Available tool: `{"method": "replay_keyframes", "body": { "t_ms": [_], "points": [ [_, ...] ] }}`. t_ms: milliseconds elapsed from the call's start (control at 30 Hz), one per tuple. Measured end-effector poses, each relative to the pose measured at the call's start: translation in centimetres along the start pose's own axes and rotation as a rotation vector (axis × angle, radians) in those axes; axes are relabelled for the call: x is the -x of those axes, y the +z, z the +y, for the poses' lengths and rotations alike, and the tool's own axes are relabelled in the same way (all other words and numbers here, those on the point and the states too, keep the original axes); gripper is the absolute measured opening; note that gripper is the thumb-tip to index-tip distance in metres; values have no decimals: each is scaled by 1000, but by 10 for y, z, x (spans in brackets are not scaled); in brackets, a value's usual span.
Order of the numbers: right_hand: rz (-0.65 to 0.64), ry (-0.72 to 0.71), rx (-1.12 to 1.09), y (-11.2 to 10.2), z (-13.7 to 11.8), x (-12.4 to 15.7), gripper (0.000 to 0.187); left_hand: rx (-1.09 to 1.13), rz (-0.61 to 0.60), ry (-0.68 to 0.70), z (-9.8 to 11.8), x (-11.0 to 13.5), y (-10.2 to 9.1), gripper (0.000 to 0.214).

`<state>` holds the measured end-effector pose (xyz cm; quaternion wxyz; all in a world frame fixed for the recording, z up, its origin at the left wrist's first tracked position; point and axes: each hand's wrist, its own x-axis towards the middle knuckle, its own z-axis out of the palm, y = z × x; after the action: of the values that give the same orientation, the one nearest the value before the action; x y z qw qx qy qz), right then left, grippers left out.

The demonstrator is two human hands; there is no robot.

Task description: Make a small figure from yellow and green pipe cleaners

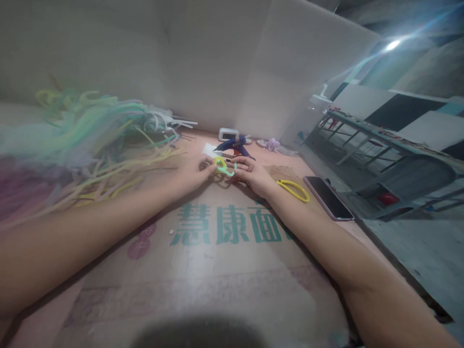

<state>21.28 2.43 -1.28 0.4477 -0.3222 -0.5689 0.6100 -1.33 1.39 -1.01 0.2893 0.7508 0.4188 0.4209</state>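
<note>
Both of my hands meet over the middle of the table around a small bent piece of fuzzy pipe cleaner. Its yellow part (219,162) is curled into a loop, and a light green part (228,172) runs off it to the right with an upturned end. My left hand (201,170) pinches the yellow loop between thumb and fingers. At the green end, my right hand (252,174) has its thumb and fingertips closed. Just behind the hands lies a blue glue gun (232,144), its nozzle pointing left.
A blurred heap of pastel pipe cleaners (108,121) covers the left side. At the right are a yellow loop (294,190) and a phone (329,198). Farther back stand a white device (229,135), a purple ornament (272,144) and a clear container (308,118). Printed cardboard (217,270) lies underneath.
</note>
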Motion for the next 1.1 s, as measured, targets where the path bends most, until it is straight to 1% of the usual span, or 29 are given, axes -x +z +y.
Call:
{"method": "replay_keyframes", "body": {
  "t_ms": [200,367,533,633,700,933,1100],
  "points": [
    [-27,28,-26,-1,-4,1,39,-25,-16,6,1,0,-1,30],
    [-31,19,-32,0,-5,2,41,-13,-35,-17,3,1,-1,30],
    [0,23,3,1,-3,0,43,-18,-26,-4,-3,1,0,28],
    [23,25,25,2,-2,0,40,-24,-29,-9,-5,1,1,29],
    [30,21,38,3,-3,0,39,-11,-34,-20,-5,1,1,30],
    [52,21,72,5,-3,0,47,1,-33,-37,-3,1,2,31],
    [102,2,55,7,-1,0,48,31,-18,-25,0,0,2,26]
  ]
}}
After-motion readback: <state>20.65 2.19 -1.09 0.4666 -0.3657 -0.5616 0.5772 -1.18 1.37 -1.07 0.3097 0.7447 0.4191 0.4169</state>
